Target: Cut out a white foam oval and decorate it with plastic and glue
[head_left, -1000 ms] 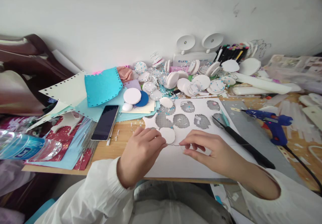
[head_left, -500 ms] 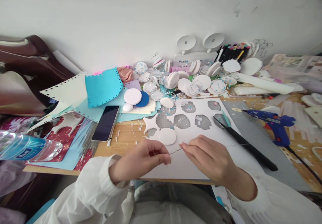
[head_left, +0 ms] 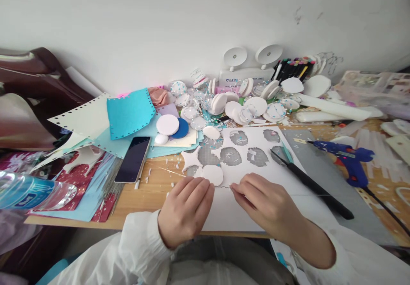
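Note:
My left hand (head_left: 185, 208) and my right hand (head_left: 264, 204) rest close together on a white foam sheet (head_left: 224, 212) with several round holes cut in it. Both hands are closed in a pinch. A thin, short strand (head_left: 226, 186) shows in the small gap between their fingertips. A cut white disc (head_left: 213, 174) lies just beyond my left fingertips, still against the sheet's torn edge. White sleeves cover both wrists.
A long black tool (head_left: 310, 186) lies diagonally right of the sheet, with a blue glue gun (head_left: 349, 159) farther right. A phone (head_left: 133, 159), teal felt (head_left: 130, 112), a water bottle (head_left: 25, 191) and paper scraps lie left. Sequinned white discs (head_left: 250, 105) and markers (head_left: 294, 67) crowd the wall.
My left hand pulled back toward me half a second ago, stretching the strand, then came forward again beside the disc. My right hand stayed nearly in place.

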Tool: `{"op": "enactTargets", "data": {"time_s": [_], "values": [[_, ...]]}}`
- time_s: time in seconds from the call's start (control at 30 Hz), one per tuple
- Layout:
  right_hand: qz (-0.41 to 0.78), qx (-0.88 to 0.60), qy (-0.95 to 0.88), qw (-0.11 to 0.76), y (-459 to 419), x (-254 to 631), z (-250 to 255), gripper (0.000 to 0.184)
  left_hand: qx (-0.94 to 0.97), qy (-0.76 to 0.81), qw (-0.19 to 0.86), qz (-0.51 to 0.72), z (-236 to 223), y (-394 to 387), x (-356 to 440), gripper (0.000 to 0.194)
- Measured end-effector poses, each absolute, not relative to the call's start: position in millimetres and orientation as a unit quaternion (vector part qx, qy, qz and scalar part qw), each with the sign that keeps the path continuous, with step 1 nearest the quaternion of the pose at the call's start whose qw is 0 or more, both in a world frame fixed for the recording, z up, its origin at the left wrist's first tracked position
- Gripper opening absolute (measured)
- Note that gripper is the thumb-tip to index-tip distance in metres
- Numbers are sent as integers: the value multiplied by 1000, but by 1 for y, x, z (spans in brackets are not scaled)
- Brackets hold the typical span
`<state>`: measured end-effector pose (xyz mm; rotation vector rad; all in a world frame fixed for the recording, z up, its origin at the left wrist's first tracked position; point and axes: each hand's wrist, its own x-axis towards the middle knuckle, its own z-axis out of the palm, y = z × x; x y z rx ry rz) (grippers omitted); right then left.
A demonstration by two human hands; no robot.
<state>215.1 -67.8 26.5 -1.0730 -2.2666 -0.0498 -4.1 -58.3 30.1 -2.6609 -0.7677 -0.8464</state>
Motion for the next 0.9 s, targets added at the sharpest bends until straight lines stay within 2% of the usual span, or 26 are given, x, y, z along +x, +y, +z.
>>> {"op": "enactTargets", "data": {"time_s": [0.2,0.27,0.33,0.43,0.53,0.63,0.77,0.9], "values": [[-141,-342,-878,304,-67,218,21,17,-915,-252,122,-291,34,-57,-6,28],[-128,-336,-876,322,-67,218,20,18,-914,-252,124,-294,36,-55,-6,29],[-45,-365,-867,336,-65,219,22,15,-914,-247,130,-295,39,-54,-6,29],[175,-437,-828,304,-61,223,28,13,-916,-228,145,-295,42,-52,-7,29],[385,-463,-767,221,-53,231,36,20,-920,-210,163,-289,43,-51,-8,26],[550,-429,-694,176,-43,238,41,35,-923,-194,178,-281,44,-51,-9,26],[687,-398,-594,131,-36,239,39,43,-926,-178,178,-280,45,-53,-11,28],[731,-389,-548,119,-36,236,37,35,-929,-170,167,-284,44,-55,-12,29]]}}
